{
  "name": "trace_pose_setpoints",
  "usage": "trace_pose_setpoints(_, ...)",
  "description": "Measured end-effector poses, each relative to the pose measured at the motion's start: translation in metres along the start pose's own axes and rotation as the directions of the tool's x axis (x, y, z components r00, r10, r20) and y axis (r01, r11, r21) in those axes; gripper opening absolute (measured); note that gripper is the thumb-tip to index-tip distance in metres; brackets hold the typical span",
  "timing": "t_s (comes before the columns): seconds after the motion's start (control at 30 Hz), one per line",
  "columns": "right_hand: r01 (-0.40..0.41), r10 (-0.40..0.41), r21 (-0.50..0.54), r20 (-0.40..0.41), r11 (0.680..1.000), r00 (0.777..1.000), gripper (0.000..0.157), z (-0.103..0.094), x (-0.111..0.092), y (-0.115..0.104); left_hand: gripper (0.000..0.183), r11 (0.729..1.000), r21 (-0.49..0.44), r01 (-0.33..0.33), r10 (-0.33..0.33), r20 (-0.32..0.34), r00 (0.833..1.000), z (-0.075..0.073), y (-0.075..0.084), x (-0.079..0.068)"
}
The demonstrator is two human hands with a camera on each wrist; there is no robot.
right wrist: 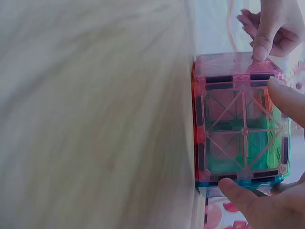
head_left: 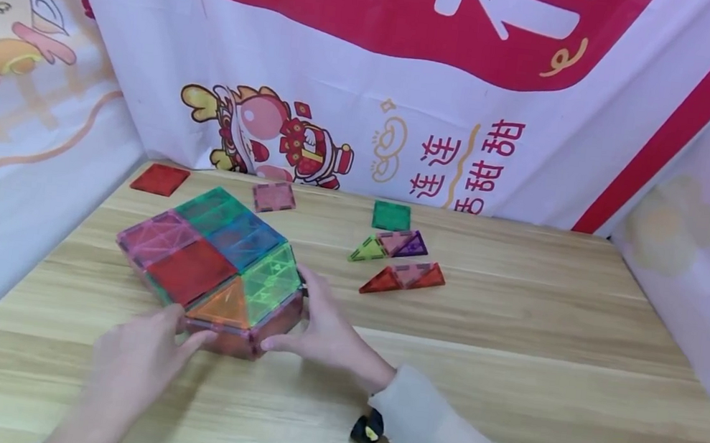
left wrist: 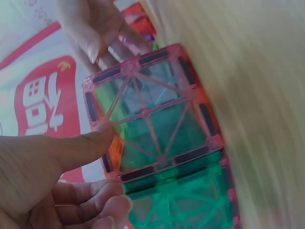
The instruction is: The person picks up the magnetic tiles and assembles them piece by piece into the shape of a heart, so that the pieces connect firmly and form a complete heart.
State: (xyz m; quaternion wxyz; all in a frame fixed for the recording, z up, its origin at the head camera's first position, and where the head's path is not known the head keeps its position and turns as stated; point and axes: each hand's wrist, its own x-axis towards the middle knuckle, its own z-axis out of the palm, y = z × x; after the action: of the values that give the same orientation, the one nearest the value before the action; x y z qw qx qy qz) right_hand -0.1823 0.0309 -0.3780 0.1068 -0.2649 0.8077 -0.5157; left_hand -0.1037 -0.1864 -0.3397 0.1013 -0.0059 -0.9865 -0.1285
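A low box built of translucent magnetic tiles (head_left: 190, 269) stands on the wooden table, left of centre. Its top shows green, blue, magenta, red, orange and lime panels, and its near walls are pink. My left hand (head_left: 136, 357) holds the near left corner, thumb along the front wall. In the left wrist view that thumb lies at the edge of a pink square tile (left wrist: 147, 114), beside a green one (left wrist: 183, 198). My right hand (head_left: 324, 326) grips the near right corner. The right wrist view shows its thumb and a finger at opposite edges of a pink wall tile (right wrist: 244, 129).
Loose tiles lie behind the box: a red one (head_left: 160, 179), a pink one (head_left: 274, 197) and a green square (head_left: 391, 216). Two joined strips, one lime, pink and purple (head_left: 394, 243), one red and pink (head_left: 406, 276), lie to the right. Printed cloth (head_left: 351, 134) walls the table's back.
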Motion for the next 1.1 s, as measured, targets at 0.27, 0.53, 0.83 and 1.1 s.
trace_pose_setpoints(0.27,-0.088,0.089,-0.013,0.044,0.996,0.995,0.101,-0.001,-0.006,-0.004,0.028,1.0,-0.022,-0.003,0.005,0.088,0.996,-0.011,-0.011,0.003)
trace_pose_setpoints(0.53,-0.052,0.052,-0.01,-0.01,0.999,0.999,0.093,-0.048,-0.019,-0.001,0.016,0.993,-0.076,-0.089,0.093,0.053,0.994,-0.031,0.024,0.02)
trace_pose_setpoints(0.83,-0.006,-0.02,-0.177,-0.142,0.984,0.99,0.08,-0.136,-0.024,0.027,0.039,0.916,-0.333,-0.223,0.224,-0.039,0.974,0.007,0.105,0.055)
trace_pose_setpoints(1.1,-0.164,0.116,-0.258,-0.194,0.952,0.974,0.068,-0.186,-0.029,0.062,0.05,0.829,-0.517,-0.212,0.285,0.065,0.956,0.052,0.153,0.098)
